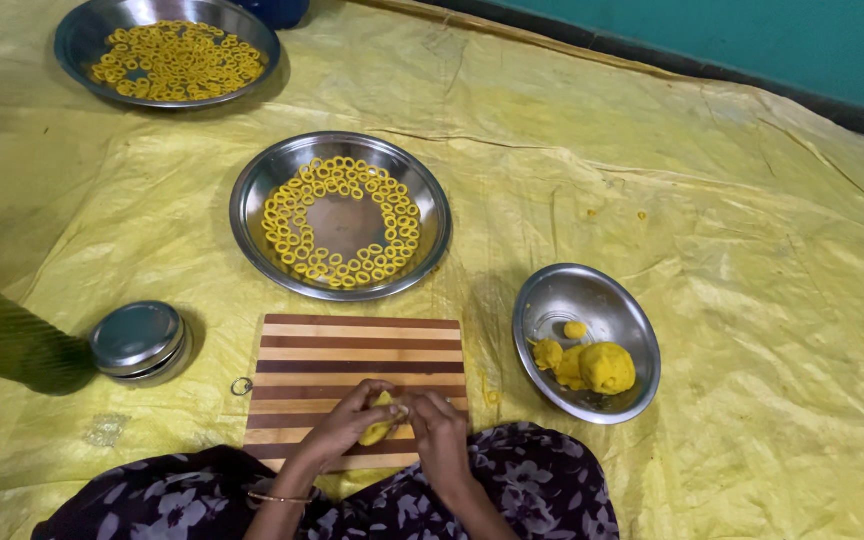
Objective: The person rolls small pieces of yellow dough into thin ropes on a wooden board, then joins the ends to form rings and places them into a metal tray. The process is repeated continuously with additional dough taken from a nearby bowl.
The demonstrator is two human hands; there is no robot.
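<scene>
Nearest the wearer, over a dark floral-print lap, both hands meet above the near edge of the striped wooden cutting board (357,370). The left hand (347,420) is closed around a small yellow dough piece (380,428), and the right hand (432,425) pinches its upper right end with the fingertips. The piece's long axis runs from lower left to upper right, lying between the two hands and touching both; the left hand carries most of it.

To the right, a steel bowl (592,290) holds more dough lumps (592,368), nearer the right hand. To the left stands a lidded steel tin (140,342). Beyond the board, a steel plate (252,200) carries small dough rings (297,245). Farthest, a second steel plate (77,40) is heaped with rings, all on a yellow floor sheet (752,200).
</scene>
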